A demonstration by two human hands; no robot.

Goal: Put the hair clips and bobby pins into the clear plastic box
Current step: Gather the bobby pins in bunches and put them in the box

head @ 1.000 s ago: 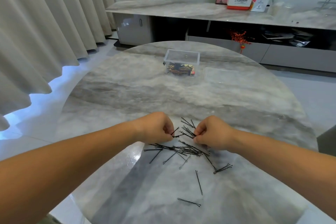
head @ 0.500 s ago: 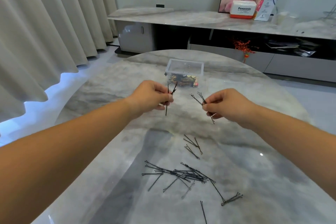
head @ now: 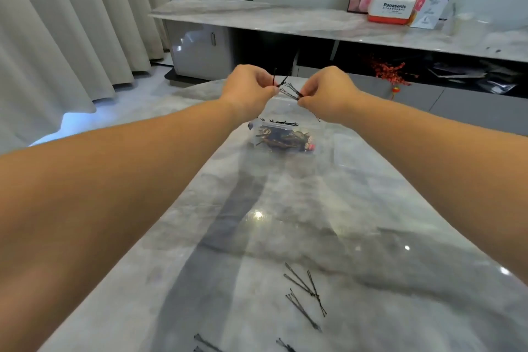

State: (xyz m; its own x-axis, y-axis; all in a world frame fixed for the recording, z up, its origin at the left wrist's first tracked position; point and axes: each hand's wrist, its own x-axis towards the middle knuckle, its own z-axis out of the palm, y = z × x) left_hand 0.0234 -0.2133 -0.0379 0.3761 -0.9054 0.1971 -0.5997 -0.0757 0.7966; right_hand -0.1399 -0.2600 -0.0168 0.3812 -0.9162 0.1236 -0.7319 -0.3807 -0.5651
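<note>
Over the marble counter (head: 371, 208) I hold my left hand (head: 248, 88) and right hand (head: 328, 91), each pinched closed on bobby pins (head: 288, 90), above the clear plastic box (head: 281, 134); releasing off-centre could scatter pins past its rim.

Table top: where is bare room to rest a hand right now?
The marble table is bare between the clear plastic box and the loose bobby pins. It is crowded at the near edge with pins, and above the box, where the left hand and right hand hold pins.
</note>
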